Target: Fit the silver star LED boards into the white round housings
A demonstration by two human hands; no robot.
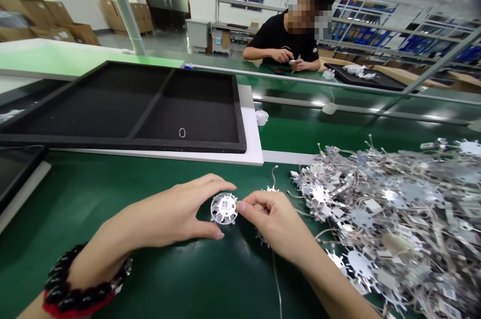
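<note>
On the green table lies a round white ring-shaped part with a toothed metal disc (226,207) set in it; a small pale square sits on the disc. My left hand (169,214) is open, thumb and fingers spread around the part's left side; whether they touch it I cannot tell. My right hand (272,219) is closed in a pinch, fingertips right at the disc's right edge; what lies between them is hidden. More toothed metal pieces show partly behind and under the right hand. A thin pale cable (275,274) runs from below it towards me.
A large heap of toothed metal discs with wires (394,209) covers the right side. Black framed panels (203,103) lie on a white board (252,123) at the back left. A co-worker (289,38) sits across, handling a small object. A sloping metal pole (124,8) stands left.
</note>
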